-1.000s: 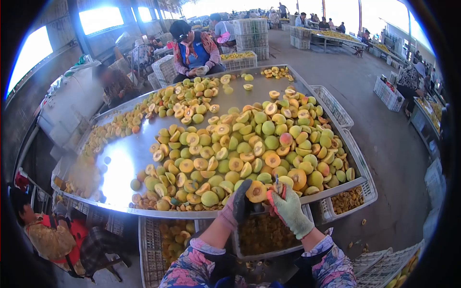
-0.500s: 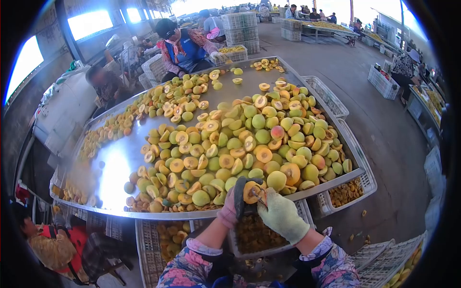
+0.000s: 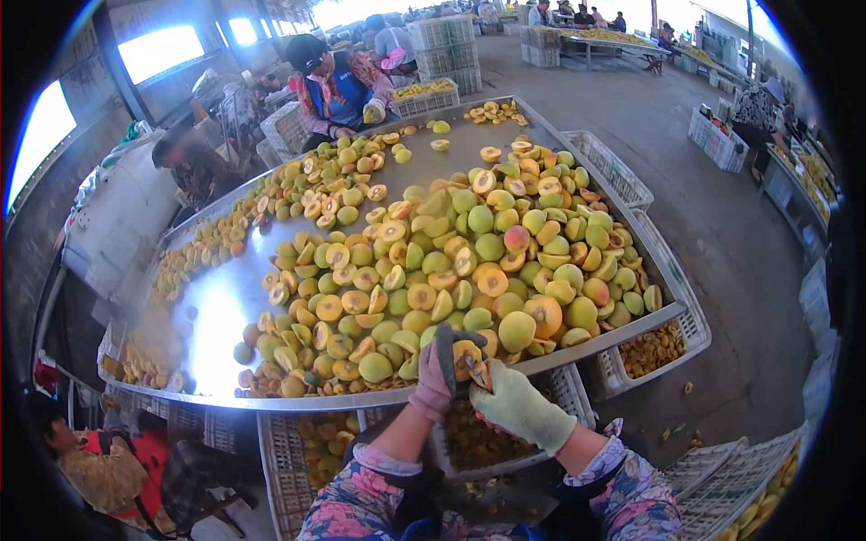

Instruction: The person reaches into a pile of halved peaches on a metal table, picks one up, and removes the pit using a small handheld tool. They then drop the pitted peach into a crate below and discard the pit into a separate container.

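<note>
My left hand, in a pink and grey glove, is closed around a halved peach with its cut face turned to the right. My right hand, in a pale cream glove, grips a small metal pitting tool. The tool's tip meets the cut face; my fingers hide most of its handle. Both hands are just off the near edge of a metal table. Beyond them lies a large heap of halved peaches, some cut side up, others skin side up.
Under the near edge stand a crate of peach pieces and another crate. A third crate of pieces sits at the right. Co-workers sit at the far side and lower left. Stacked crates stand behind.
My right hand has tilted and shifted slightly left and down, and the tool has turned against the peach half. Across the table, the co-worker's hand has drawn back from the crate.
</note>
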{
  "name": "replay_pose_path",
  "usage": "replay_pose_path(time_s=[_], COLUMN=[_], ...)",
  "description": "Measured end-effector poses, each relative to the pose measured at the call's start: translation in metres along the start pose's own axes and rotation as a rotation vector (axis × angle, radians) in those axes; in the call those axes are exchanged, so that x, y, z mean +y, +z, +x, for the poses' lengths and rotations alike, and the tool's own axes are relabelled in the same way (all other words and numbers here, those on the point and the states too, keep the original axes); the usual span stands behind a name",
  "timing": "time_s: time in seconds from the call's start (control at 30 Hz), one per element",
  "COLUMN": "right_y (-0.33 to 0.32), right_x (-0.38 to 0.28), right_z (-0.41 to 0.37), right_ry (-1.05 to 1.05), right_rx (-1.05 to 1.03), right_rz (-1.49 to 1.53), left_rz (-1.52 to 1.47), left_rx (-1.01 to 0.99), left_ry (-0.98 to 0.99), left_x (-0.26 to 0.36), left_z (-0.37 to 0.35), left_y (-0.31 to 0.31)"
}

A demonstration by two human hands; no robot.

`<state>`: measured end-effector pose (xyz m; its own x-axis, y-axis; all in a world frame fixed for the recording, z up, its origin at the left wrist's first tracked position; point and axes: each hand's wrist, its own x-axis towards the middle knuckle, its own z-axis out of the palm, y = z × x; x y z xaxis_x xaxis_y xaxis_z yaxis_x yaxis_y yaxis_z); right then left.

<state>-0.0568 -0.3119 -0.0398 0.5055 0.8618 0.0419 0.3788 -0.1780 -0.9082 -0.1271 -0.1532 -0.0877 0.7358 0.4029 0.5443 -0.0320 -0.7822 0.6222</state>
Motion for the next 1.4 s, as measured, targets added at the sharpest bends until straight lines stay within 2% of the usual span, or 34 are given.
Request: replay_pose_path(time_s=[0.07,0.13,0.17,0.2,0.27,0.33,0.37,0.4,0.43,0.47,0.5,0.53,0.6,0.63,0.67,0.7,0.77,0.8,0.83,0.87,0.9,0.93,1.0,1.03,1.07,1.1,1.13,1.2,1.23,1.3,1.33,1.4], right_y=[-0.013,-0.014,-0.014,-0.013,-0.009,-0.005,-0.004,-0.005,-0.007,-0.008,-0.008,-0.007,-0.006,-0.005,-0.004,0.000,0.008,0.005,-0.001,-0.006,-0.006,-0.006,-0.006,-0.005,-0.004,-0.005,-0.007,-0.010,-0.013,-0.018,-0.020,-0.023], right_x=[-0.024,-0.022,-0.020,-0.022,-0.025,-0.018,-0.015,-0.015,-0.016,-0.017,-0.016,-0.013,-0.013,-0.015,-0.015,-0.006,0.008,0.004,-0.004,-0.012,-0.013,-0.012,-0.011,-0.011,-0.010,-0.011,-0.014,-0.017,-0.020,-0.021,-0.020,-0.018], right_z=[0.000,0.003,0.003,0.003,0.000,0.000,0.000,0.001,0.003,0.004,0.004,0.005,0.004,0.003,0.002,0.002,0.004,0.003,0.002,0.003,0.004,0.004,0.003,0.002,0.001,0.000,-0.001,-0.003,-0.002,0.002,0.002,0.001], right_ry=[0.439,0.482,0.526,0.527,0.458,0.419,0.380,0.381,0.449,0.516,0.515,0.516,0.518,0.478,0.439,0.439,0.185,0.186,0.318,0.446,0.445,0.453,0.463,0.404,0.345,0.346,0.350,0.357,0.426,0.490,0.505,0.523], right_rx=[-0.241,-0.290,-0.336,-0.337,-0.259,-0.237,-0.218,-0.219,-0.266,-0.311,-0.310,-0.332,-0.353,-0.316,-0.279,-0.277,-0.149,-0.149,-0.227,-0.306,-0.305,-0.321,-0.336,-0.283,-0.231,-0.231,-0.247,-0.263,-0.312,-0.365,-0.429,-0.491], right_rz=[0.498,0.550,0.599,0.599,0.386,0.340,0.291,0.292,0.411,0.531,0.532,0.573,0.618,0.495,0.374,0.376,0.137,0.138,0.284,0.431,0.432,0.479,0.524,0.395,0.265,0.265,0.305,0.351,0.448,0.539,0.561,0.594], left_rz=[-0.016,-0.029,-0.146,-0.265,-0.257,-0.248,-0.140,-0.032,-0.032,-0.013,0.006,0.007,-0.355,-0.355,-0.130,0.095,0.183,0.270,0.271,0.244,0.217,0.219,-0.396,-0.397,-0.115,0.166,0.165,-0.180,-0.178,-0.592,-0.593,-0.136], left_rx=[-0.061,-0.115,-0.131,-0.147,-0.190,-0.237,-0.217,-0.195,-0.195,-0.093,0.009,0.007,0.026,0.025,-0.039,-0.102,-0.099,-0.091,-0.094,-0.013,0.068,0.066,-0.009,-0.011,-0.050,-0.088,-0.089,-0.180,-0.183,-0.235,-0.231,-0.034], left_ry=[-0.003,-0.009,-0.043,-0.076,-0.080,-0.083,0.009,0.101,0.099,0.077,0.055,0.058,-0.116,-0.116,-0.008,0.101,0.144,0.184,0.184,0.111,0.038,0.040,-0.227,-0.228,-0.036,0.155,0.155,-0.024,-0.026,-0.312,-0.315,0.245], left_x=[0.007,0.011,0.013,0.014,0.010,0.007,0.006,0.005,0.004,0.004,0.004,0.001,0.001,-0.001,0.001,0.002,0.002,0.002,-0.003,-0.006,-0.010,-0.014,0.001,-0.002,-0.008,-0.011,-0.013,-0.011,-0.008,0.001,0.000,0.001], left_z=[0.007,0.010,0.011,0.012,0.013,0.013,0.012,0.012,0.010,0.006,0.002,0.000,-0.002,-0.002,0.001,0.002,0.001,0.000,-0.006,-0.009,-0.012,-0.016,-0.006,-0.005,-0.003,-0.001,0.000,0.003,0.004,0.009,0.008,0.007], left_y=[-0.008,-0.014,-0.016,-0.017,-0.018,-0.017,-0.017,-0.016,-0.013,-0.007,-0.002,0.002,0.005,0.003,-0.006,-0.010,-0.011,-0.010,-0.004,0.003,0.009,0.011,0.007,0.005,0.002,0.000,0.001,-0.001,-0.003,-0.006,-0.003,0.000])
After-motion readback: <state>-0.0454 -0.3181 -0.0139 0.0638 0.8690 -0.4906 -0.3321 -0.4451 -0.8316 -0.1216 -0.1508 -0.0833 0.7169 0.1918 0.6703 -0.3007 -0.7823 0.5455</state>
